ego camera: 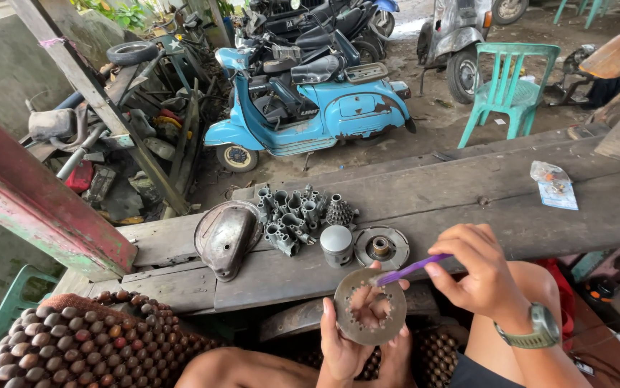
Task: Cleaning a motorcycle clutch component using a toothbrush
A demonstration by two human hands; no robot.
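My left hand (pixel 344 346) holds up a round grey metal disc (pixel 369 307) with a toothed centre hole, low in the middle of the view. My right hand (pixel 479 271) grips a purple toothbrush (pixel 412 269) whose head touches the disc's upper rim. Just beyond, on a worn wooden bench (pixel 468 194), lie a metal piston (pixel 336 245), a round hub plate (pixel 381 248), a cluster of grey gear parts (pixel 295 214) and a domed metal cover (pixel 225 237). A watch sits on my right wrist.
A small plastic bag (pixel 554 184) lies on the bench at the right. A wooden-bead seat mat (pixel 87 345) fills the lower left. Beyond the bench stand a blue scooter (pixel 310 108), a green plastic chair (pixel 507 90), other scooters and a scrap pile by a red post (pixel 29 194).
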